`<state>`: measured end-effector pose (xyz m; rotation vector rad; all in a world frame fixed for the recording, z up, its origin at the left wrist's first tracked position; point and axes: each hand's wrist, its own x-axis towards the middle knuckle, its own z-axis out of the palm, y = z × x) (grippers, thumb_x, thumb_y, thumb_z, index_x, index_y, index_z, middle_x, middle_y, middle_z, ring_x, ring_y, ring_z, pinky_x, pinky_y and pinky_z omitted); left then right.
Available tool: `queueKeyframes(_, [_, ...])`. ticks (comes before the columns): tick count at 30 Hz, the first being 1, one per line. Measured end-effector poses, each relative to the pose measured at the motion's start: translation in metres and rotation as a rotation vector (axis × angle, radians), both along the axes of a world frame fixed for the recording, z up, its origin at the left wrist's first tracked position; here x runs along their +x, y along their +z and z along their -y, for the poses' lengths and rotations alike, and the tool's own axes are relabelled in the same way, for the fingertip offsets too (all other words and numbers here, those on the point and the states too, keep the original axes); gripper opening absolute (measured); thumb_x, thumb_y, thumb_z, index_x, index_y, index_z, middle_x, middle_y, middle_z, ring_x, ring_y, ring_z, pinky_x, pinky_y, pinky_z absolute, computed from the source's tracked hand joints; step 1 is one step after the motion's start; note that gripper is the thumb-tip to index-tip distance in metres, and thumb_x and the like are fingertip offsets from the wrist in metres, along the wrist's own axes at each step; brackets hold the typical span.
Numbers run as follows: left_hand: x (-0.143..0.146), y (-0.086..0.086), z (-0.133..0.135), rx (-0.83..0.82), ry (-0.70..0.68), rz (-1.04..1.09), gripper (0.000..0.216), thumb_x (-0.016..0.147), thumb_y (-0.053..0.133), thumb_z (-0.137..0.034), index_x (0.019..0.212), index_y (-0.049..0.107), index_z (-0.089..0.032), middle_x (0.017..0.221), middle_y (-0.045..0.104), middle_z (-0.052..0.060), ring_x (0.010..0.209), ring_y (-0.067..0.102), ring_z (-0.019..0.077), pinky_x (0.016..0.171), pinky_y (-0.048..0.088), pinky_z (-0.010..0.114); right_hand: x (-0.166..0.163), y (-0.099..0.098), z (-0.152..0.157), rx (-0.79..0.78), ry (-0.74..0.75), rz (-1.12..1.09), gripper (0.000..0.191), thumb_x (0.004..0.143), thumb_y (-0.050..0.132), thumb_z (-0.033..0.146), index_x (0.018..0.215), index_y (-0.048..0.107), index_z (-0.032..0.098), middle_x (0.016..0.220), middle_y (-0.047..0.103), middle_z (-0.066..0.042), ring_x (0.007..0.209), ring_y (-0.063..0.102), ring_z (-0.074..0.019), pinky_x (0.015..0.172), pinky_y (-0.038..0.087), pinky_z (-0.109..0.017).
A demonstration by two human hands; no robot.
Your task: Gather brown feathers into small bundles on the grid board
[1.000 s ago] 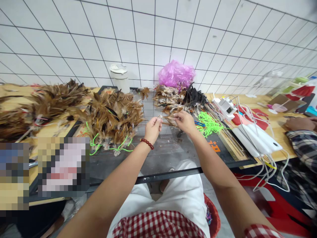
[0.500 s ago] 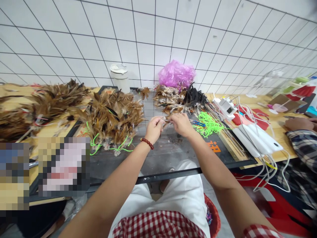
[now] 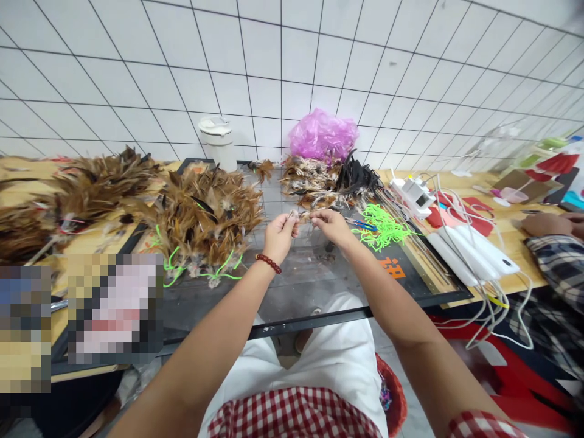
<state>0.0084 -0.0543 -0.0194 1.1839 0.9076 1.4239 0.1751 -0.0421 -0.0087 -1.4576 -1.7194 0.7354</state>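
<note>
Over the dark glass-like tabletop, my left hand [image 3: 279,236], with a beaded bracelet at its wrist, is closed in a pinch on a small feather bunch [image 3: 304,216] with pale ends. Facing it, my right hand [image 3: 332,226] pinches the other side of these feathers with thumb and forefinger. Much of the bunch is hidden by my fingers. To the left of my hands lies a heap of brown feathers [image 3: 210,210] with green cord ends at its near edge. Just right of my right hand are slender blue-handled tools [image 3: 362,224] beside a pile of bright green cords [image 3: 384,227].
Behind my hands lie pale and black feathers [image 3: 314,177] under a pink plastic bag [image 3: 323,135]. A white lidded cup [image 3: 218,143] stands near the tiled wall. Rightward are a white power strip [image 3: 472,255] with cables and another person's hand [image 3: 545,224]. More brown feathers [image 3: 100,179] lie far left.
My hands have drawn slightly apart, and more of the small feather bunch shows between my fingertips. The whole view has shifted a little.
</note>
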Motion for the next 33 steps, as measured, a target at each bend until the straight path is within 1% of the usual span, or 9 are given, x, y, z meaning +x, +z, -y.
queueKeyframes(3, [0.001, 0.001, 0.003, 0.027, 0.011, -0.005, 0.028, 0.076, 0.064, -0.043, 0.074, 0.062, -0.015, 0.062, 0.059, -0.001, 0.052, 0.053, 0.0075, 0.051, 0.044, 0.020, -0.008, 0.002, 0.002, -0.117, 0.108, -0.395, 0.020, 0.073, 0.065, 0.032, 0.085, 0.068, 0.016, 0.071, 0.064, 0.001, 0.060, 0.051, -0.0095, 0.060, 0.039, -0.023])
queueKeyframes(7, [0.002, 0.001, 0.004, 0.021, -0.060, -0.031, 0.029, 0.074, 0.065, -0.044, 0.074, 0.062, -0.015, 0.063, 0.059, -0.001, 0.051, 0.053, 0.0074, 0.049, 0.043, 0.020, -0.016, 0.009, 0.010, -0.192, 0.132, -0.655, 0.035, 0.063, 0.074, 0.042, 0.087, 0.069, 0.017, 0.064, 0.059, 0.004, 0.053, 0.043, -0.0061, 0.051, 0.031, -0.020])
queueKeyframes(10, [0.002, 0.002, 0.005, 0.005, -0.082, -0.050, 0.028, 0.074, 0.066, -0.043, 0.073, 0.062, -0.015, 0.063, 0.059, -0.001, 0.050, 0.052, 0.0069, 0.047, 0.042, 0.019, -0.018, 0.011, 0.009, -0.132, 0.083, -0.704, 0.033, 0.061, 0.076, 0.042, 0.081, 0.069, 0.016, 0.063, 0.059, 0.003, 0.052, 0.040, -0.0053, 0.050, 0.030, -0.021])
queueKeyframes(15, [0.002, 0.003, 0.004, -0.024, 0.018, -0.043, 0.027, 0.077, 0.063, -0.041, 0.072, 0.061, -0.015, 0.060, 0.058, -0.001, 0.049, 0.053, 0.0073, 0.048, 0.044, 0.019, -0.010, 0.012, 0.003, 0.022, -0.125, -0.755, 0.035, 0.060, 0.076, 0.040, 0.086, 0.067, 0.017, 0.060, 0.055, 0.005, 0.051, 0.038, -0.0054, 0.049, 0.029, -0.022])
queueKeyframes(17, [0.002, 0.002, 0.003, -0.011, 0.037, -0.045, 0.027, 0.078, 0.061, -0.042, 0.073, 0.061, -0.015, 0.060, 0.059, -0.001, 0.050, 0.054, 0.0078, 0.050, 0.045, 0.020, -0.007, 0.014, 0.003, 0.008, -0.157, -0.753, 0.036, 0.059, 0.077, 0.040, 0.085, 0.067, 0.017, 0.058, 0.052, 0.005, 0.050, 0.036, -0.0052, 0.047, 0.027, -0.021])
queueKeyframes(21, [0.001, -0.002, 0.004, 0.057, 0.040, -0.100, 0.027, 0.081, 0.058, -0.042, 0.077, 0.063, -0.015, 0.059, 0.059, -0.001, 0.053, 0.055, 0.0089, 0.054, 0.046, 0.021, -0.009, 0.015, 0.006, -0.138, -0.050, -0.814, 0.040, 0.057, 0.078, 0.045, 0.083, 0.068, 0.016, 0.064, 0.055, 0.004, 0.048, 0.035, -0.0032, 0.045, 0.023, -0.020])
queueKeyframes(26, [-0.001, 0.002, 0.008, 0.128, 0.014, -0.162, 0.026, 0.083, 0.056, -0.040, 0.075, 0.062, -0.016, 0.061, 0.059, -0.001, 0.056, 0.054, 0.0094, 0.055, 0.047, 0.021, -0.022, 0.012, 0.011, -0.281, 0.057, -0.894, 0.041, 0.058, 0.078, 0.050, 0.080, 0.067, 0.016, 0.068, 0.059, 0.003, 0.048, 0.038, -0.0035, 0.045, 0.027, -0.020])
queueKeyframes(29, [-0.001, 0.003, 0.010, 0.181, -0.012, -0.189, 0.025, 0.083, 0.056, -0.038, 0.072, 0.061, -0.016, 0.063, 0.057, -0.001, 0.057, 0.054, 0.0092, 0.056, 0.046, 0.021, -0.026, 0.010, 0.012, -0.312, 0.111, -0.945, 0.042, 0.057, 0.079, 0.049, 0.077, 0.066, 0.015, 0.065, 0.058, 0.003, 0.048, 0.038, -0.0039, 0.043, 0.025, -0.020])
queueKeyframes(33, [0.000, 0.002, 0.011, 0.208, -0.047, -0.198, 0.025, 0.083, 0.056, -0.037, 0.071, 0.060, -0.016, 0.063, 0.057, 0.000, 0.057, 0.054, 0.0095, 0.056, 0.047, 0.021, -0.025, 0.012, 0.011, -0.325, 0.149, -1.005, 0.036, 0.057, 0.081, 0.042, 0.075, 0.066, 0.015, 0.057, 0.049, 0.007, 0.046, 0.032, -0.0025, 0.043, 0.024, -0.019])
